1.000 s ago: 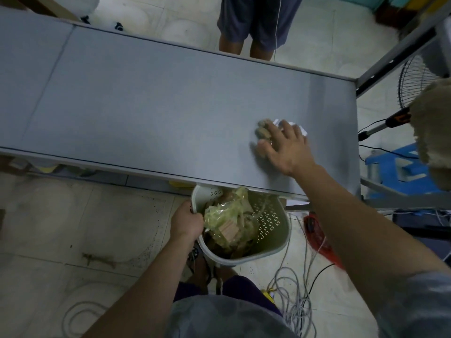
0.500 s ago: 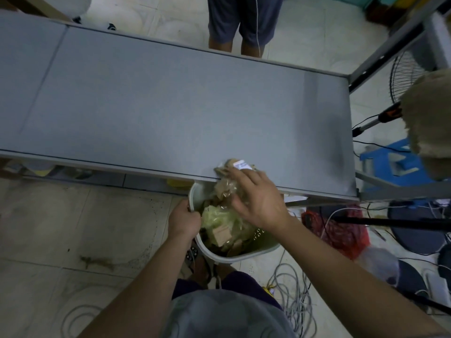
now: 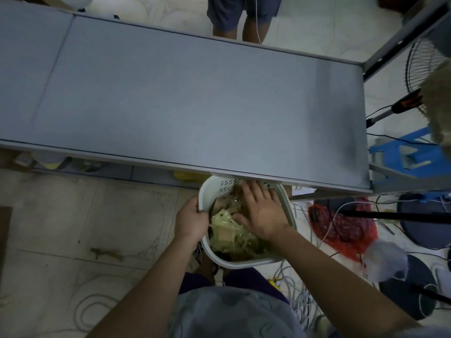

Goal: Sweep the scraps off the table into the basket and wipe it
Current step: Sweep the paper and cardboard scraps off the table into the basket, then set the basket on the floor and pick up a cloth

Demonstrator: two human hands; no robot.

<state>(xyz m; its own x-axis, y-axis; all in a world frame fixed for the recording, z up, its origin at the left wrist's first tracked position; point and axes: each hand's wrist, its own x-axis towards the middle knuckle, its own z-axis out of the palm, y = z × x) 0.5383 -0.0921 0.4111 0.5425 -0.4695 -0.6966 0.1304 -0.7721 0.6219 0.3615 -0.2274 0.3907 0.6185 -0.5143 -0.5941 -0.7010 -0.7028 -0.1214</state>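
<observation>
Held just under the worktop edge, the basket, gripped at its stiff rim by the left hand, holds light, crinkly scraps, which the flat, open right hand presses down.

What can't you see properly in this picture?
- Head view: the bottom of the basket is hidden under the scraps and the right hand.
- Its far rim is tucked under the table edge.
- The left hand grips the rim; its fingertips are hidden inside.
- The person standing beyond the table is cut off by the top edge.
</observation>
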